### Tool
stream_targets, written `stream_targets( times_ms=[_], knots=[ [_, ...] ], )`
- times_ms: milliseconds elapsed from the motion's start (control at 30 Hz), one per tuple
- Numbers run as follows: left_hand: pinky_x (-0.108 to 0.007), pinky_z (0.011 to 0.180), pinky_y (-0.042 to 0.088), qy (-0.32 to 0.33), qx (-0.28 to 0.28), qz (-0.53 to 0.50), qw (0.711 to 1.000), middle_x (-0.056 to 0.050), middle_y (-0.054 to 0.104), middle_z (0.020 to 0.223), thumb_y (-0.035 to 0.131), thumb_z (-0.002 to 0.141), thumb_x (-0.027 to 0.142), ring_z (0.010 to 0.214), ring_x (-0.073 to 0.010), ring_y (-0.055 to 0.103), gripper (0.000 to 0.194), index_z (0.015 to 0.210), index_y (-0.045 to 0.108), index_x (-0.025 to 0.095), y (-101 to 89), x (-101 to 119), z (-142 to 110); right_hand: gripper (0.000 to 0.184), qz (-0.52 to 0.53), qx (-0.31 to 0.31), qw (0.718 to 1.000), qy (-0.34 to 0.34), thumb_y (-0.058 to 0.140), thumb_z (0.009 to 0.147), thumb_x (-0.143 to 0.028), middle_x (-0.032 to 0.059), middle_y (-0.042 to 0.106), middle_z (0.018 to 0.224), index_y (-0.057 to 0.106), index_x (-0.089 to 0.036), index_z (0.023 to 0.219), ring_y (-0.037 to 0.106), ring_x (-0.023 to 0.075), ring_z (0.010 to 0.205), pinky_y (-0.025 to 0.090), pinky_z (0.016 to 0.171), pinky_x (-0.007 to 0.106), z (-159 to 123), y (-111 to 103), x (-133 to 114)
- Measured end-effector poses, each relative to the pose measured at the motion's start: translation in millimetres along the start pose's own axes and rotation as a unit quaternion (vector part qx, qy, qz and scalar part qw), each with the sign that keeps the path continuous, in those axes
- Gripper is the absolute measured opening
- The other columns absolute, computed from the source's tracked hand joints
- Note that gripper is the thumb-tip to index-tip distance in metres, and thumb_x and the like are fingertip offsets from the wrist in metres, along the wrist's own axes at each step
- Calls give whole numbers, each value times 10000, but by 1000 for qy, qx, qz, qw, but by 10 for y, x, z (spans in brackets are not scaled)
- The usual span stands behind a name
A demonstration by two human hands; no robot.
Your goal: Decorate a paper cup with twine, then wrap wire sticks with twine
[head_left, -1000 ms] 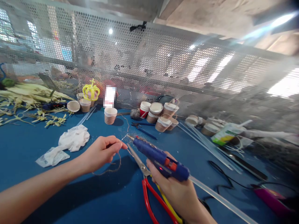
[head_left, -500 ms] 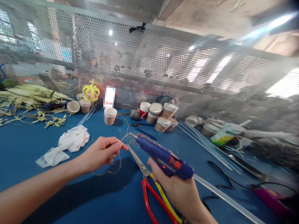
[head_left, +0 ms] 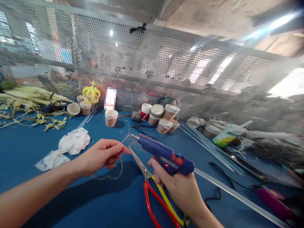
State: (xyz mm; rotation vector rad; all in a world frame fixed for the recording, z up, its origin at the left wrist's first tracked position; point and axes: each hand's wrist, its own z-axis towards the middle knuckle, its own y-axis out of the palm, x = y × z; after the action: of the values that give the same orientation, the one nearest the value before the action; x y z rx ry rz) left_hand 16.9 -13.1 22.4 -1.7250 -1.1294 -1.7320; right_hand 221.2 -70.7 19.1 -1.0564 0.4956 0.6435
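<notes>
My left hand (head_left: pixel 102 155) pinches a thin brown twine (head_left: pixel 111 175) whose loop hangs down to the blue table. In my right hand (head_left: pixel 177 185) is a blue hot glue gun (head_left: pixel 165 155) with a clear glue stick (head_left: pixel 237 198) trailing out behind it. The gun's nozzle points left, close to my left fingertips and the twine end. Scissors (head_left: pixel 152 186) with red and yellow handles lie on the table just below both hands.
The blue table (head_left: pixel 30 186) carries a crumpled white cloth (head_left: pixel 71 143), a single paper cup (head_left: pixel 110 117), a cluster of paper cups (head_left: pixel 161 117), a yellow crown-shaped piece (head_left: pixel 91 93), pale leaf strips (head_left: pixel 26 98), loose glue sticks (head_left: pixel 209 144) and black cables. A perforated metal screen (head_left: pixel 152 63) closes the back.
The glue gun and my right hand have shifted slightly right and lower, the nozzle staying near the twine. My left hand keeps its pinch in about the same place.
</notes>
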Motion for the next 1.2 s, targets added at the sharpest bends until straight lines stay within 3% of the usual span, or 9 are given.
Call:
stream_targets(
  times_ms=[267,467,633,800,867,967,1067,1200],
  knots=[
    [-187,400,153,-5,-6,-10,1000,50,373,577,514,768,375,435,-26,236,280,813,611,116,2,5,12,207,23,-67,997,-39,533,727,-369,-11,549,411,648,-214,651,524,136,386,465,426,245,-17,-18,71],
    [-187,398,150,-4,-7,-17,1000,52,366,574,520,767,385,428,-21,227,291,808,611,112,-5,-4,18,180,35,-25,999,-13,545,709,-358,-6,553,422,653,-222,659,542,154,414,438,408,244,-31,-11,74],
    [-182,392,154,8,-11,-36,999,42,385,586,539,757,379,427,-18,249,287,807,623,109,-12,1,18,208,101,-23,993,64,564,699,-370,-30,500,386,631,-174,690,479,119,358,409,387,230,1,4,-38],
    [-181,392,159,6,10,-64,998,40,397,586,566,737,365,424,-16,252,266,789,621,111,-10,25,15,271,216,-22,964,152,613,664,-387,-67,437,380,579,-135,756,387,78,328,343,348,203,125,-36,-105],
    [-184,394,154,6,35,-65,997,38,397,592,564,736,364,426,-16,253,267,786,617,107,-10,38,16,277,237,-2,957,168,652,630,-388,-24,502,460,568,-125,651,447,88,408,380,404,210,214,-64,-47],
    [-195,395,150,18,77,-53,996,38,381,586,552,741,360,429,-22,256,270,777,611,100,-23,49,30,309,272,30,938,210,672,605,-406,29,586,622,595,-115,679,495,93,505,409,447,199,374,-72,116],
    [-205,400,162,42,108,-34,993,41,366,578,537,750,347,434,-29,267,260,767,603,96,-57,46,54,289,303,-9,918,256,670,609,-391,-4,532,573,570,-128,677,459,72,457,402,416,192,526,-18,285],
    [-212,409,166,61,121,-34,990,38,368,581,523,761,324,438,-29,271,241,768,599,96,-97,34,73,240,240,-52,934,260,660,616,-332,-16,490,522,536,-127,610,434,69,418,395,415,209,656,71,439]
  ],
)
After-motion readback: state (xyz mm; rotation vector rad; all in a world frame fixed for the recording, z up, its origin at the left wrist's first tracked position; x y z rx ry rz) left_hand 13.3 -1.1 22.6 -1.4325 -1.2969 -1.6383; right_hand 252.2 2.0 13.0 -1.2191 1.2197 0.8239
